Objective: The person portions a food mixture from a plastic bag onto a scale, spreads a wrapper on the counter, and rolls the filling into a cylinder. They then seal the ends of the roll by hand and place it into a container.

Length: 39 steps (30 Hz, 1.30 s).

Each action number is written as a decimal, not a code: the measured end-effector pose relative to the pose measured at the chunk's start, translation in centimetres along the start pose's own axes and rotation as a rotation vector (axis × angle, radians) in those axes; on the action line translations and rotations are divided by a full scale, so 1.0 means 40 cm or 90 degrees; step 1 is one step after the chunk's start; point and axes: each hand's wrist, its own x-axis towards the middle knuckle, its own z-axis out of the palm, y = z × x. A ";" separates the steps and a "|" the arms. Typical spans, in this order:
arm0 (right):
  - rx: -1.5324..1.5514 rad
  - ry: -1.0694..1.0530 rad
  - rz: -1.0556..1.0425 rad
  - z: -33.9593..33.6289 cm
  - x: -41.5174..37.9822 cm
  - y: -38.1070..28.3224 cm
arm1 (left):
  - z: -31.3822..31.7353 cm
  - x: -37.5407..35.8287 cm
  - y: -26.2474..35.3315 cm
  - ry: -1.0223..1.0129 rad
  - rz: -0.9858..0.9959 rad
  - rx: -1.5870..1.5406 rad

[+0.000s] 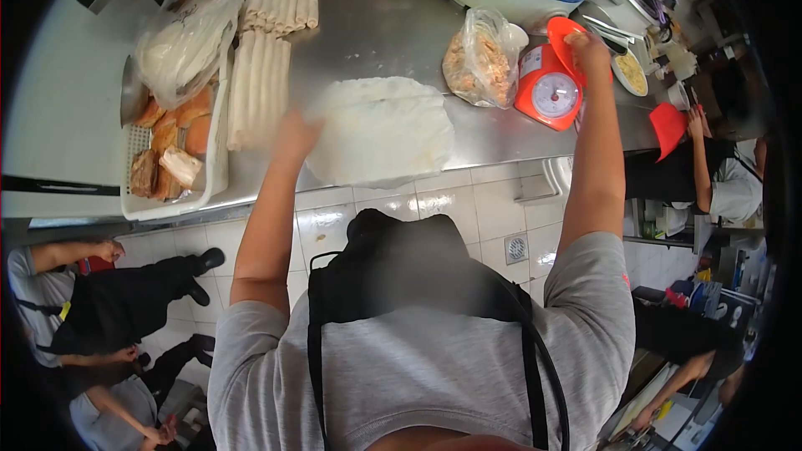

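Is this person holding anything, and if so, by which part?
The right hand seems to hold the red scale pan by its rim. The left hand is blurred near the white sheet; whether it grips anything cannot be told.

The worktop holds a sheet at its front edge, rolls and a basket toward its left edge, a bag and scale toward its right.

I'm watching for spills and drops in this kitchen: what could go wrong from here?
The thin white sheet reaches the front edge of the metal counter, so it might get snagged or slip off. The right hand is at the red pan of the scale, close beside the plastic bag of food; a bump could perhaps upset either.
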 end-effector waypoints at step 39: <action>-0.013 -0.295 -0.569 0.513 -0.588 -0.358 | 0.063 -0.024 0.074 -0.093 0.574 -0.042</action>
